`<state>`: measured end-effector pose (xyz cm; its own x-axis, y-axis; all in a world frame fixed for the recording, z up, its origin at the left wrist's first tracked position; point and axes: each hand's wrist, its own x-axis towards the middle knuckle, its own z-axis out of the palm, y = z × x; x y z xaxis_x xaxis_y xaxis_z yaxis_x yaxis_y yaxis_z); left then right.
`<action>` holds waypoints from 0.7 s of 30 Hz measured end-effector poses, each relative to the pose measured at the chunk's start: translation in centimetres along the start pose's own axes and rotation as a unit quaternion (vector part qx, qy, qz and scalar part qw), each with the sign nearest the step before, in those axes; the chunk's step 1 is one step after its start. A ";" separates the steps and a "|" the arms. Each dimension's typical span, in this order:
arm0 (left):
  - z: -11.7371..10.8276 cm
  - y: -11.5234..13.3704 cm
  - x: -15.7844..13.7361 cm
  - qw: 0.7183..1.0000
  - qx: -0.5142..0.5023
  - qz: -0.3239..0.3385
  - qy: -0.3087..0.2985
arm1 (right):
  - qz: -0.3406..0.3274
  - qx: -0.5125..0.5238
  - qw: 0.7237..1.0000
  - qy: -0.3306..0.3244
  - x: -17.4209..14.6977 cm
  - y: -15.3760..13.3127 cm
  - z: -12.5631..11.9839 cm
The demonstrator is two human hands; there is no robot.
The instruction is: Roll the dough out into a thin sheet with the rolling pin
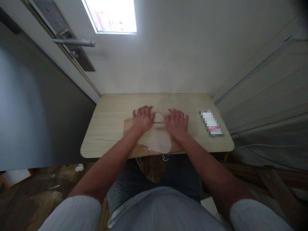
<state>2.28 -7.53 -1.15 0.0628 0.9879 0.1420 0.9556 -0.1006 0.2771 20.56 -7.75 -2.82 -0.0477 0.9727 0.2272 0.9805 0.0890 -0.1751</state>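
A thin pale sheet (156,140), which looks like rolled-out dough, lies on a brown wooden board (141,150) near the table's front edge. My left hand (143,118) rests palm down on its far left part, fingers stretched forward and apart. On the far right side my right hand (176,120) lies the same way, fingers spread. Between the hands a pale crosswise band (159,125) with a dark line shows; whether it is a fold or a thin rod I cannot tell. My palms hide its ends.
The sheet and board are on a light wood-grain table (106,128) against a white door with a metal handle (74,42). A blurred-out phone-like object (211,123) lies at the table's right. Below, white scrap (79,167) lies on the floor.
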 end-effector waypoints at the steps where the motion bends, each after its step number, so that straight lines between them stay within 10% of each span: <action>1: 0.0 0.1 -0.5 1.000 0.000 0.000 0.004 | -0.003 -0.001 1.000 0.000 -0.6 0.0 -0.2; 21: -0.2 0.4 -5.3 0.998 0.059 0.019 0.016 | -0.036 -0.009 0.999 0.012 -6.9 -0.2 -1.3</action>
<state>2.32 -12.83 -1.62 0.0924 0.9791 0.1813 0.9799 -0.1217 0.1578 20.99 -14.76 -3.09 -0.1130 0.9586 0.2613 0.9780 0.1538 -0.1412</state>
